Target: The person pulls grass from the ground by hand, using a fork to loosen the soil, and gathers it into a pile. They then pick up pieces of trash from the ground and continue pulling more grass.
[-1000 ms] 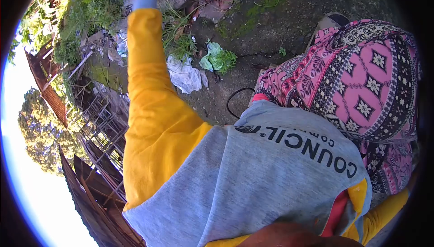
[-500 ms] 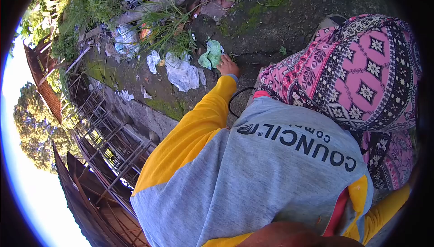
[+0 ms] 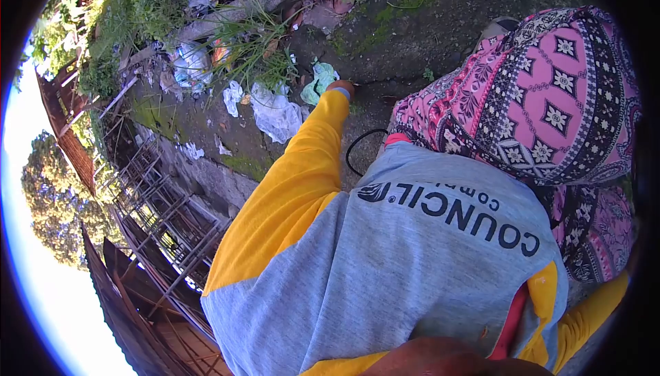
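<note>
My left hand [image 3: 344, 87] reaches down to the mossy ground, its fingers hidden behind the wrist and yellow cuff. Right beside it lies a light green crumpled piece [image 3: 319, 83] that looks like thin plastic or cloth; whether the fingers grip it cannot be seen. Close by, a translucent whitish plastic bag [image 3: 273, 111] is spread on the ground below the grass, with a smaller white crumpled scrap [image 3: 232, 99] next to it. My right arm, in a yellow sleeve [image 3: 588, 321], runs off at the lower right, and its hand is out of view.
A grass tuft [image 3: 251, 46] grows by the litter. Beyond it lie a filled white-blue plastic bag [image 3: 191, 66] and a concrete curb [image 3: 240, 10]. A dark cord loop [image 3: 352, 152] lies near my patterned trousers [image 3: 550, 101]. A stick fence [image 3: 161, 211] stands at the left.
My left hand has turned and shifted slightly up, so its fingers, seen earlier at the green piece's edge, are now hidden. The green piece's shape has altered slightly.
</note>
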Demonstrator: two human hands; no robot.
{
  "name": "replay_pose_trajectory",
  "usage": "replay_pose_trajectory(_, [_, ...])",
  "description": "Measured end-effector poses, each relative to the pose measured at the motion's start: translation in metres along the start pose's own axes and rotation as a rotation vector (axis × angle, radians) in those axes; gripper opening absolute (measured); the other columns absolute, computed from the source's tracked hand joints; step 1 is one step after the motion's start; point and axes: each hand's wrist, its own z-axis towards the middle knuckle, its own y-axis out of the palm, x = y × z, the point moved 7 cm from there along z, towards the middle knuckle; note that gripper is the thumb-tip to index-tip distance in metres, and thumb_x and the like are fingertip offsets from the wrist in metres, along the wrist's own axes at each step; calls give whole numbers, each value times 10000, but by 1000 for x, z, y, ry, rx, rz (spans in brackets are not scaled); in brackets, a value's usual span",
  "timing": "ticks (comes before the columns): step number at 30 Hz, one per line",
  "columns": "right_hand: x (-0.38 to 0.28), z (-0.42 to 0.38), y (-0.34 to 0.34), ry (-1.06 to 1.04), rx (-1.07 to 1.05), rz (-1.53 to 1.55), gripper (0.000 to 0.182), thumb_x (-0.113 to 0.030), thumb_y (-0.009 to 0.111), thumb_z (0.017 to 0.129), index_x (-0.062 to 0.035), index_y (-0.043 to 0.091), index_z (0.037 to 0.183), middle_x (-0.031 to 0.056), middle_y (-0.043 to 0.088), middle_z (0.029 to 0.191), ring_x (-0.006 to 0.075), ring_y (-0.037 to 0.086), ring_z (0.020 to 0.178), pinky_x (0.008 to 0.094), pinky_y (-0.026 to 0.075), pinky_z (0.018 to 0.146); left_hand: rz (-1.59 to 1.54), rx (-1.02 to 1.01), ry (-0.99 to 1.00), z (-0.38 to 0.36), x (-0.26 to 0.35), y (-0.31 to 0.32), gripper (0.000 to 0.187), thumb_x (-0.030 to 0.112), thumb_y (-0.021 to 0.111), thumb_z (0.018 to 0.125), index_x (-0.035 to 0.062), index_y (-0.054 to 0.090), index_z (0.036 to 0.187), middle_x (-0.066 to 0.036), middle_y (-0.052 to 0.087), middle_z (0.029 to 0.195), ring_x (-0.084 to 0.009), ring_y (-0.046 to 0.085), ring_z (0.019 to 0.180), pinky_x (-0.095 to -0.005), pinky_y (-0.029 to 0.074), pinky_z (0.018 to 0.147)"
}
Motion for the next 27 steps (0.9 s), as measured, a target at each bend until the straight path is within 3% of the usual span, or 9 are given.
replay_pose_trajectory(12, [0, 4, -3, 20, -14, -22, 389, -291, 454, 872, -34, 455, 1164, 18, 525, 895, 75, 496, 719, 200, 381, 590, 346, -30, 311, 18, 3, 7, 268, 163, 433, 793, 46, 594, 972, -131, 584, 1021, -287, 564, 947, -402, 456, 754])
replay_pose_trajectory(18, [-4, 5, -9, 18, -14, -39, 387, -294, 454, 872, -36, 459, 1160, 15, 527, 884, 72, 496, 709, 197, 380, 582, 683, -44, 747, -21, 31, 29, 250, 147, 434, 789, 46, 616, 927, -140, 599, 984, -292, 575, 923, -391, 473, 741])
replay_pose_trajectory(21, [-4, 11, -8, 13, -20, -38, 385, -295, 455, 872, -36, 462, 1158, 13, 528, 878, 70, 496, 704, 195, 379, 578, 740, -185, 961, -102, 51, 35, 239, 145, 418, 796, 34, 597, 910, -173, 597, 933, -314, 575, 886, -407, 467, 729])
replay_pose_trajectory(24, [-2, 14, -13, 1, -15, -38, 384, -296, 455, 872, -37, 464, 1156, 11, 529, 873, 68, 495, 698, 193, 378, 573, 770, -324, 1230, -101, 59, 23, 252, 142, 412, 798, 23, 590, 930, -173, 599, 951, -325, 574, 891, -396, 465, 746])
replay_pose_trajectory(25, [-3, 15, -16, -4, -9, -41, 384, -296, 455, 872, -37, 465, 1155, 11, 529, 871, 68, 495, 697, 193, 378, 572, 729, -100, 1058, -96, 62, -45, 249, 170, 395, 824, 21, 567, 927, -177, 599, 922, -341, 572, 857, -415, 450, 758])
replay_pose_trajectory(26, [-4, 14, -20, -9, -4, -43, 384, -296, 455, 872, -37, 465, 1154, 10, 529, 869, 67, 495, 695, 192, 378, 571, 254, 333, 679, -54, 43, -136, 274, 215, 393, 846, 12, 546, 950, -209, 593, 868, -371, 568, 806, -456, 435, 752])
replay_pose_trajectory(27, [-3, 12, -22, -8, -2, -45, 383, -297, 455, 872, -37, 466, 1153, 10, 529, 867, 67, 495, 693, 192, 378, 569, -262, 791, 417, -71, 9, -239, 347, 254, 427, 845, -22, 500, 1042, -259, 560, 934, -387, 542, 883, -449, 410, 812])
